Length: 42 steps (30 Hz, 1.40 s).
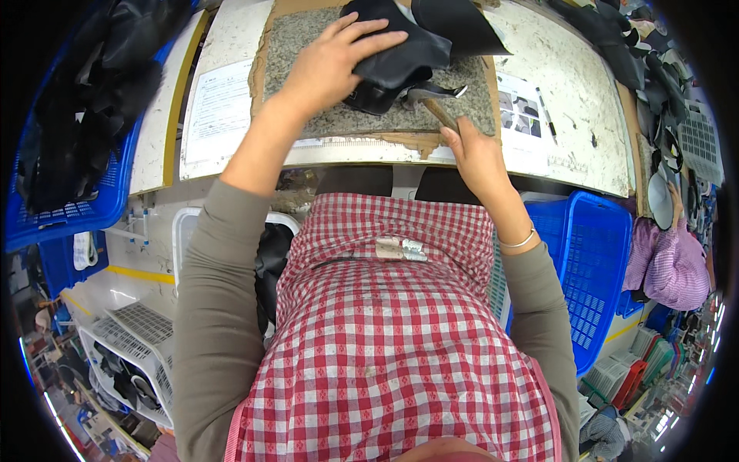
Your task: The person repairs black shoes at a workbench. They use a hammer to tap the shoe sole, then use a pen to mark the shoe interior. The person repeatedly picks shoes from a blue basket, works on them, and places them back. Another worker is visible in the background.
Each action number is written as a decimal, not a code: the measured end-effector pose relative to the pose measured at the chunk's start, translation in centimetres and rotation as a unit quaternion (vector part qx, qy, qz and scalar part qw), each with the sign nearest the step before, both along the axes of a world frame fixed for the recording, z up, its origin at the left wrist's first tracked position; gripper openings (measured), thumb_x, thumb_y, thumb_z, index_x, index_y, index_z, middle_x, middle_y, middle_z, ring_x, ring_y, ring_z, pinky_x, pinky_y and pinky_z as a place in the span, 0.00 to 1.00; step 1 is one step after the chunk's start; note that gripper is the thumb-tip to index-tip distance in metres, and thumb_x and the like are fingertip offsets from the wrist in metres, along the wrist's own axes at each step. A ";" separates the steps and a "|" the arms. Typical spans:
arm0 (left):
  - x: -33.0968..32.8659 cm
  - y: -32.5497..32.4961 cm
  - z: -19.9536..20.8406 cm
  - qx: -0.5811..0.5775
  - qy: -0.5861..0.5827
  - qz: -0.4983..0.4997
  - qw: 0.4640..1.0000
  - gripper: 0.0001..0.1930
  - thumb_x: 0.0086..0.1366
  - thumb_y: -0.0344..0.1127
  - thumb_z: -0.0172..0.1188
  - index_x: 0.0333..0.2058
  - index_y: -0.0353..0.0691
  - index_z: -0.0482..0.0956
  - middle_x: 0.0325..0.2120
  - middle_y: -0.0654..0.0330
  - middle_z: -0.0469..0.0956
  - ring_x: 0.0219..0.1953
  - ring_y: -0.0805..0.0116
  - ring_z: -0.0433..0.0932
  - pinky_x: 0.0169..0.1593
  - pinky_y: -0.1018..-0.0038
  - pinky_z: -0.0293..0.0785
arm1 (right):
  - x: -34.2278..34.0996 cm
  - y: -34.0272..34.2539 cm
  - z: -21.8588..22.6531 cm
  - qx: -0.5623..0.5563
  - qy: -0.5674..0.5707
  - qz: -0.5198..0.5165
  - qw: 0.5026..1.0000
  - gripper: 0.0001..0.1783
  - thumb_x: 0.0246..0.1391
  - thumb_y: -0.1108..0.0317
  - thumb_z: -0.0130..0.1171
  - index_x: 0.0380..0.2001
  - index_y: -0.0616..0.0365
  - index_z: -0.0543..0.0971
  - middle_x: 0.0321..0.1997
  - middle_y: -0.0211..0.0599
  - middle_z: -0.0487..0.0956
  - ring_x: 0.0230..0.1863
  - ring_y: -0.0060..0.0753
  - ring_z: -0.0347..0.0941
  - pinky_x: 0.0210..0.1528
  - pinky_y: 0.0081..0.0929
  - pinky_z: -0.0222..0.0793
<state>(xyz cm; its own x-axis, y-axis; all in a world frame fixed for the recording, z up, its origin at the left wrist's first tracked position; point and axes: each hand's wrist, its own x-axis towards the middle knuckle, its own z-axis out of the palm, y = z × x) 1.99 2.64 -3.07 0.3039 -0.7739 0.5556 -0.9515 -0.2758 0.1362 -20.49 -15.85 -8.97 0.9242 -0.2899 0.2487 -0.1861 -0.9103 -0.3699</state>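
My left hand point(335, 65) lies with its fingers spread on a black leather piece point(408, 58), pressing it to a speckled grey slab point(308, 115). My right hand point(477, 154) is closed round the wooden handle of a hammer point(440, 112). Its curved metal head rests close to the leather's near edge; I cannot tell if they touch. Another black sheet point(458, 27) stands up behind, beyond my left fingertips. How the leather is folded under my left hand is hidden.
A printed sheet point(219, 115) lies left of the slab. At its right are a photo sheet point(519, 108) and a pen point(546, 115). Blue crates point(593, 262) stand beside me, the left one point(69, 223) heaped with black pieces. A person in a checked sleeve point(677, 266) works at far right.
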 end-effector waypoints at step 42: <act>0.9 -1.3 -4.6 -0.244 0.207 0.155 0.935 0.28 0.62 0.34 0.66 0.61 0.42 0.72 0.43 0.46 0.82 0.48 0.40 0.80 0.53 0.57 0.75 | 4.8 -3.8 0.5 -0.060 0.017 0.044 0.997 0.17 0.67 0.57 0.58 0.43 0.62 0.72 0.20 0.53 0.80 0.24 0.61 0.79 0.24 0.50 0.74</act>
<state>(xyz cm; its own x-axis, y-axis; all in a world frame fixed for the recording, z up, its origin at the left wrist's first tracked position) 2.87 1.33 -7.71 0.7385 -0.2992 0.6042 -0.6742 -0.3385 0.6564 -15.72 -19.65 -8.49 0.9536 -0.1771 0.2437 -0.1139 -0.9608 -0.2526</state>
